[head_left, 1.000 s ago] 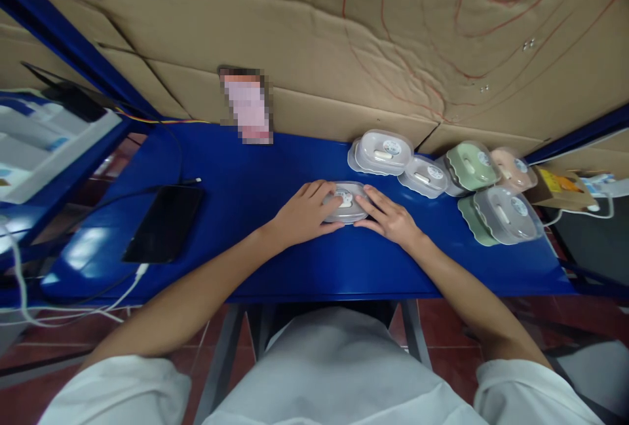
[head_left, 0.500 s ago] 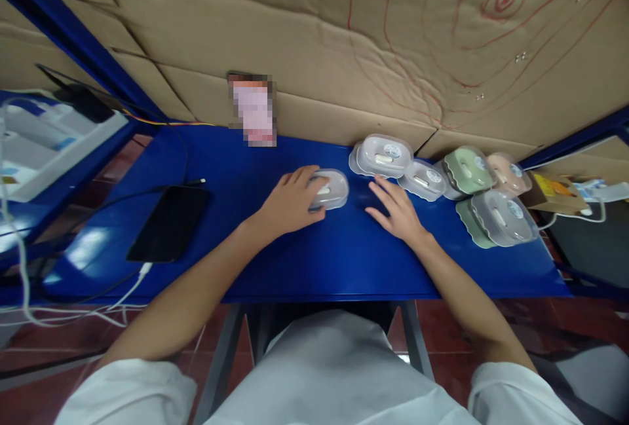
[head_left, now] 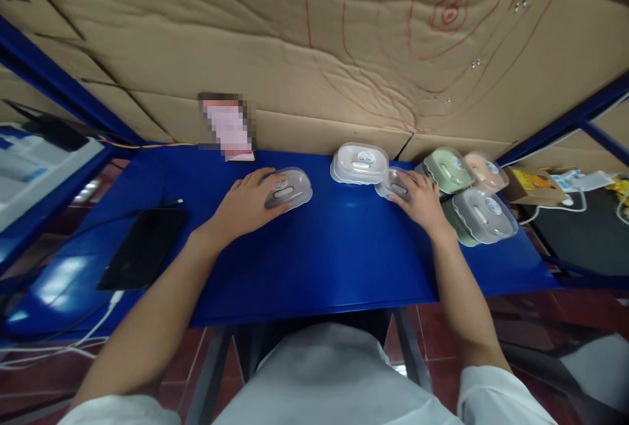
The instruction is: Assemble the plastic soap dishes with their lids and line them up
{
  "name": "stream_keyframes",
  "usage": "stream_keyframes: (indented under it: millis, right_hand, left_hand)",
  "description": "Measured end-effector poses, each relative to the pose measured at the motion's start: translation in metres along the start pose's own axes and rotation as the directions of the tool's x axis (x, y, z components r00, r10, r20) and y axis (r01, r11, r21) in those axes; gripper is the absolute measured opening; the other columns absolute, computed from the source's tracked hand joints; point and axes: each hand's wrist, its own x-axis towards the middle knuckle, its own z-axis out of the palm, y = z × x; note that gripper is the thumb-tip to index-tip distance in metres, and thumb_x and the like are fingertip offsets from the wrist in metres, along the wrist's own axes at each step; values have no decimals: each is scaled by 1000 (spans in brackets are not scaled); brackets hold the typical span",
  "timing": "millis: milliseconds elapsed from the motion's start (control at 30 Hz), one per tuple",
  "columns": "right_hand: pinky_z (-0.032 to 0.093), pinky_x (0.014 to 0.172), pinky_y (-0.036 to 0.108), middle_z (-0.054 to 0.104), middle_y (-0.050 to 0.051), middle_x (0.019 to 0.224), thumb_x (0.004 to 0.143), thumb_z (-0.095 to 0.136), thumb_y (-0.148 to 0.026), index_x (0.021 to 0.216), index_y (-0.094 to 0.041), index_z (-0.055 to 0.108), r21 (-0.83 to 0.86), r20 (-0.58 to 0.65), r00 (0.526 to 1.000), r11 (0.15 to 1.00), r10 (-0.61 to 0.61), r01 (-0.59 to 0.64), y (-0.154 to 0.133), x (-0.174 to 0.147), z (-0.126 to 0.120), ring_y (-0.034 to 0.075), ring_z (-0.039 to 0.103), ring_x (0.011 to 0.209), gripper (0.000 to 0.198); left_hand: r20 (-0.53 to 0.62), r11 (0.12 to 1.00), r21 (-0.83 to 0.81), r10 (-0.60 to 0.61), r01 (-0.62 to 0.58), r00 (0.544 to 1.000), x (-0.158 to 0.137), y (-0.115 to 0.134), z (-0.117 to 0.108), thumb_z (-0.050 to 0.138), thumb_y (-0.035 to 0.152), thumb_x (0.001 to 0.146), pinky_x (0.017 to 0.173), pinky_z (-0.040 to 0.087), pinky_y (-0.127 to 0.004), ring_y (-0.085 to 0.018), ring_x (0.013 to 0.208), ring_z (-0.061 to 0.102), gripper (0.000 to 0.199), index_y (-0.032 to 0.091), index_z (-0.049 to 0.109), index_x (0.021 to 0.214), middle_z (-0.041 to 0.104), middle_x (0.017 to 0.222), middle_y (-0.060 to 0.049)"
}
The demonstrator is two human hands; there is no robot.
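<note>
My left hand [head_left: 250,202] is closed round the left side of an oval plastic box with a clear lid [head_left: 297,188], which sits on the blue table. A pale handle and a round sticker show on its lid. My right hand [head_left: 420,201] curls its fingers over a second, grey clear-lidded box [head_left: 390,184] farther right. Just behind that grey box, touching or nearly touching it, stands a whitish clear-lidded box [head_left: 361,164]. To the right of my right hand are a green box [head_left: 447,171], a pink box [head_left: 484,171] and another clear-lidded box [head_left: 485,215].
The blue table [head_left: 314,268] meets a cardboard wall [head_left: 275,71] with red drawn lines. A phone with a blurred screen [head_left: 228,125] leans on that wall. A black tablet [head_left: 142,248] with cables lies at left. An open carton [head_left: 533,188] stands at far right.
My right hand has moved right, onto the grey box, from a spread pose above the table. My left hand and its box have shifted slightly left. The whole view has also turned a little.
</note>
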Motion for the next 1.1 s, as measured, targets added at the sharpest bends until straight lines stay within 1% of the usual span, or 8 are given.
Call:
stream_keyframes:
  millis: [133,300,400,567,700,867,1000,1100]
  right_hand:
    - [48,107,60,65,16,149,103,58,-66,153,-26,62,69,22,993,991,-117,115,-8,-4,-14,42,58,135,65]
    - [48,109,57,70,13,144,108,50,-59,150,-26,65,138,18,988,979,-156,152,-21,-3,-16,37,63,131,55]
    - [48,110,57,66,16,149,111,46,-48,150,-21,64,109,-66,987,983,-144,150,-29,-2,-11,37,61,135,51]
    - [47,115,53,64,15,154,114,40,-46,153,-22,60,194,-136,964,949,-227,251,-59,-5,-7,34,60,141,50]
    - [43,123,57,54,15,164,109,46,-64,166,-25,44,317,-60,943,890,-327,329,-100,-2,-14,36,51,151,69]
    - [52,118,56,57,13,162,104,52,-70,171,-30,33,573,27,965,795,-262,200,-127,7,-6,36,61,141,80]
    - [62,106,51,58,16,158,106,46,-70,173,-29,21,713,66,986,698,-153,61,-115,1,7,32,69,130,83]
    - [63,103,48,52,13,165,108,45,-67,169,-32,30,721,26,996,692,-81,37,-103,-1,6,29,70,125,72]
  left_hand:
    - [5,992,-117,-40,40,999,5,-3,9,52,68,103,117,50,-52,-36,141,62,66,26,56,154,63,155,-12]
    - [-142,1000,-1,23,-23,990,5,7,19,39,53,111,123,40,-58,-38,152,50,58,19,56,155,54,163,-20]
    - [-204,997,31,74,-70,976,1,23,17,44,47,111,115,45,-57,-38,139,59,48,20,67,142,65,148,-19]
    - [-72,976,157,162,-149,984,-9,41,18,57,51,106,106,48,-55,-40,124,64,47,18,69,137,67,137,-20]
    - [7,970,145,195,-194,981,-9,39,26,57,41,106,105,50,-52,-38,125,65,43,18,67,141,68,135,-19]
    - [-21,977,8,211,-211,977,-6,38,30,52,38,108,107,49,-52,-36,124,67,39,19,70,138,71,131,-17]
    - [-39,979,-64,192,-194,981,-7,41,25,43,37,112,105,49,-50,-33,118,71,42,19,67,141,75,129,-15]
    - [-58,981,-43,188,-191,980,-8,43,23,40,36,113,105,48,-49,-32,115,72,42,18,67,140,76,130,-14]
